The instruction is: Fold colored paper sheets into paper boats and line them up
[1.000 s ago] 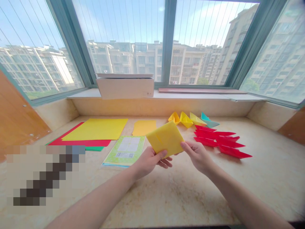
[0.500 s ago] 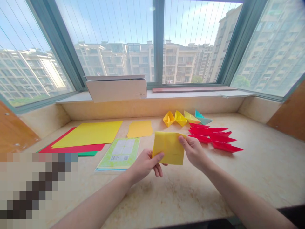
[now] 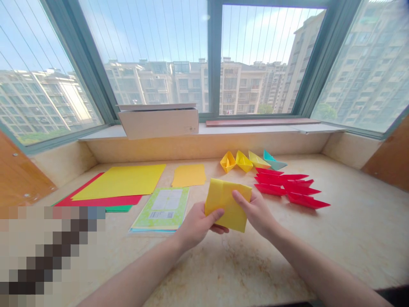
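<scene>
A folded yellow paper (image 3: 228, 202), roughly square with faint creases, is held up above the counter between both hands. My left hand (image 3: 200, 221) grips its lower left edge, thumb in front and fingers behind. On the right side, my right hand (image 3: 254, 209) pinches it near the upper right corner, the thumb lying on the front face; the fingers behind are mostly hidden. Beyond my right hand lie several red folded paper boats (image 3: 287, 187). Behind these stand yellow paper boats (image 3: 244, 161) and a blue-green one (image 3: 274, 161).
To the left lie a large yellow sheet (image 3: 121, 181), a red sheet (image 3: 99, 200) and a green packet of paper (image 3: 164, 209). Smaller orange-yellow sheets (image 3: 189, 175) rest near the back. A white box (image 3: 159, 122) sits on the window ledge. Pixelation covers the lower left corner.
The yellow paper has tilted, its right side dropping slightly. My right thumb has slid inward across its face, and my left fingers have curled in beneath it. The view has shifted slightly.
</scene>
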